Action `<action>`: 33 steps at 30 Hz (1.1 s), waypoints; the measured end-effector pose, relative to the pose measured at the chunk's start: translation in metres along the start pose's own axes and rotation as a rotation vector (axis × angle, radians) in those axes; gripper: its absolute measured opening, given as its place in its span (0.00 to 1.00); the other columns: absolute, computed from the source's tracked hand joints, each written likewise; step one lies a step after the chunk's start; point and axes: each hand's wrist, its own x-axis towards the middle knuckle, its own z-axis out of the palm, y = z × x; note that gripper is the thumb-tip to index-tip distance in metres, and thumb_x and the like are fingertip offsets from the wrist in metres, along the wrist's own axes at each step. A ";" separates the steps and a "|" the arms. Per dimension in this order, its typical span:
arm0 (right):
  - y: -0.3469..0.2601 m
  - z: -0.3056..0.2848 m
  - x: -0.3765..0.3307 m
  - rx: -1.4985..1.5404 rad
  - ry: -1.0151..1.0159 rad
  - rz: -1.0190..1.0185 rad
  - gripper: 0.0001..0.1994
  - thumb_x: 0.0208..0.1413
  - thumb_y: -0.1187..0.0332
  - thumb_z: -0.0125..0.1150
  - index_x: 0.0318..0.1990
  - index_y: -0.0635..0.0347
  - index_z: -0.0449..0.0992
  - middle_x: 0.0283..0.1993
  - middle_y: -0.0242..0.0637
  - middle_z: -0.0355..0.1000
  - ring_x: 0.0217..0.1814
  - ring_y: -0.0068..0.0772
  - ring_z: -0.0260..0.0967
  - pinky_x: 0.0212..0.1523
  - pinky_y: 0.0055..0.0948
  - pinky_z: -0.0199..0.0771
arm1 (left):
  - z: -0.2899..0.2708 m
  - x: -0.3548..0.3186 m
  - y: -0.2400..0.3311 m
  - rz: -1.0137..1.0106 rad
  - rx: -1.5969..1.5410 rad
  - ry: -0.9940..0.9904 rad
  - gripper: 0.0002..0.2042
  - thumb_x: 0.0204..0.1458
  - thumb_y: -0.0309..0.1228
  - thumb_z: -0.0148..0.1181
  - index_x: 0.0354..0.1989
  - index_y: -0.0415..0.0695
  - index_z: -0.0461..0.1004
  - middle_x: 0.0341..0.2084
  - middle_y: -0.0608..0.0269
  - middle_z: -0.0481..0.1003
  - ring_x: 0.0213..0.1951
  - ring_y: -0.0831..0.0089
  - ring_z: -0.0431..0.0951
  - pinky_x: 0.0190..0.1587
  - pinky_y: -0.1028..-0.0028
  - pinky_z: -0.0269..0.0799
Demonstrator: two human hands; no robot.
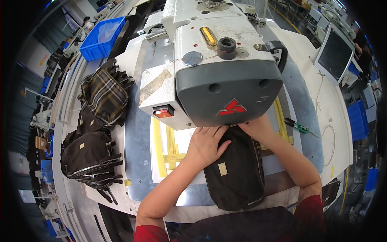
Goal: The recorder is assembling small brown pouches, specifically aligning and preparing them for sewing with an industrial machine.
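Mid-frame, left hand (205, 143) lies flat on a black pouch (236, 169) bearing a small tan square label (222, 168); right hand (256, 127) grip hidden beneath the sewing machine head (225, 76).

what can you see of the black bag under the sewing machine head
The black bag is a soft pouch of what looks like dark fabric, with a small pale square label on its face and a zip running down its right edge. It lies flat on the metal plate, its top end tucked under the sewing machine head. The left hand presses on its upper left; the right hand rests at its top right.
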 end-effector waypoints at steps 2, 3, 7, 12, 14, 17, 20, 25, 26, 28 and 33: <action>0.007 0.000 0.001 -0.068 0.006 -0.076 0.08 0.44 0.74 0.59 0.33 0.65 0.73 0.31 0.47 0.71 0.33 0.49 0.72 0.34 0.40 0.72 | 0.002 0.000 -0.002 0.032 0.034 -0.011 0.19 0.47 0.38 0.61 0.45 0.42 0.72 0.44 0.59 0.71 0.48 0.62 0.70 0.53 0.66 0.63; 0.008 0.000 0.001 -0.049 -0.031 -0.038 0.09 0.43 0.75 0.59 0.34 0.65 0.73 0.32 0.47 0.72 0.33 0.49 0.72 0.34 0.39 0.72 | 0.002 -0.001 -0.002 0.021 0.034 -0.011 0.19 0.47 0.38 0.61 0.45 0.42 0.72 0.44 0.59 0.71 0.48 0.62 0.70 0.53 0.66 0.63; 0.006 -0.004 0.000 0.061 -0.084 0.021 0.13 0.41 0.76 0.60 0.38 0.64 0.75 0.35 0.47 0.74 0.36 0.47 0.73 0.36 0.35 0.72 | 0.001 -0.001 -0.001 0.024 0.045 -0.001 0.18 0.47 0.39 0.60 0.45 0.42 0.72 0.44 0.60 0.71 0.49 0.64 0.69 0.52 0.66 0.63; 0.004 -0.007 0.001 0.068 -0.096 -0.040 0.15 0.42 0.73 0.62 0.42 0.60 0.75 0.41 0.43 0.73 0.44 0.45 0.71 0.45 0.35 0.69 | 0.003 -0.003 -0.003 0.013 0.059 0.000 0.19 0.48 0.40 0.59 0.46 0.44 0.72 0.44 0.61 0.71 0.50 0.65 0.69 0.52 0.67 0.62; 0.001 -0.009 0.002 0.071 -0.150 0.039 0.16 0.44 0.70 0.63 0.43 0.58 0.75 0.45 0.40 0.73 0.50 0.43 0.68 0.51 0.36 0.66 | 0.003 -0.004 -0.002 -0.012 0.008 0.017 0.18 0.46 0.39 0.62 0.44 0.45 0.73 0.42 0.60 0.72 0.50 0.62 0.70 0.55 0.64 0.61; 0.001 -0.011 0.002 0.064 -0.144 0.020 0.16 0.44 0.70 0.62 0.43 0.59 0.74 0.45 0.41 0.72 0.50 0.44 0.68 0.51 0.38 0.65 | 0.003 -0.003 -0.001 -0.014 -0.009 0.015 0.18 0.47 0.39 0.62 0.45 0.45 0.74 0.42 0.60 0.72 0.50 0.63 0.69 0.54 0.64 0.61; 0.005 -0.008 0.003 0.066 -0.148 0.022 0.16 0.44 0.71 0.62 0.43 0.60 0.74 0.44 0.42 0.72 0.49 0.44 0.68 0.50 0.39 0.65 | 0.004 -0.004 -0.002 -0.021 -0.009 0.016 0.17 0.47 0.39 0.62 0.44 0.45 0.74 0.43 0.61 0.72 0.49 0.63 0.70 0.54 0.64 0.61; 0.009 -0.009 0.002 0.022 -0.137 -0.042 0.15 0.45 0.72 0.61 0.43 0.63 0.73 0.44 0.44 0.72 0.49 0.44 0.68 0.50 0.38 0.65 | 0.003 -0.004 -0.003 -0.004 0.003 0.015 0.17 0.49 0.40 0.58 0.45 0.44 0.72 0.44 0.64 0.70 0.47 0.68 0.70 0.44 0.69 0.63; 0.009 -0.009 0.002 0.022 -0.141 -0.044 0.15 0.45 0.72 0.61 0.43 0.63 0.73 0.44 0.44 0.72 0.49 0.44 0.68 0.50 0.38 0.65 | 0.003 -0.004 -0.002 -0.008 -0.010 0.012 0.17 0.49 0.40 0.58 0.45 0.44 0.72 0.44 0.64 0.70 0.47 0.68 0.70 0.43 0.69 0.63; 0.009 -0.008 0.002 0.037 -0.131 -0.027 0.15 0.45 0.72 0.61 0.43 0.63 0.73 0.44 0.44 0.71 0.49 0.44 0.68 0.51 0.37 0.65 | 0.004 -0.005 -0.002 -0.015 -0.021 0.017 0.17 0.50 0.39 0.58 0.45 0.44 0.72 0.43 0.64 0.70 0.46 0.69 0.70 0.43 0.69 0.62; 0.004 -0.011 0.003 0.008 -0.144 -0.002 0.15 0.45 0.72 0.61 0.43 0.63 0.73 0.44 0.44 0.71 0.49 0.43 0.68 0.50 0.37 0.66 | 0.003 -0.005 -0.002 -0.018 -0.033 0.028 0.16 0.49 0.38 0.58 0.44 0.43 0.72 0.42 0.65 0.70 0.46 0.69 0.70 0.44 0.70 0.62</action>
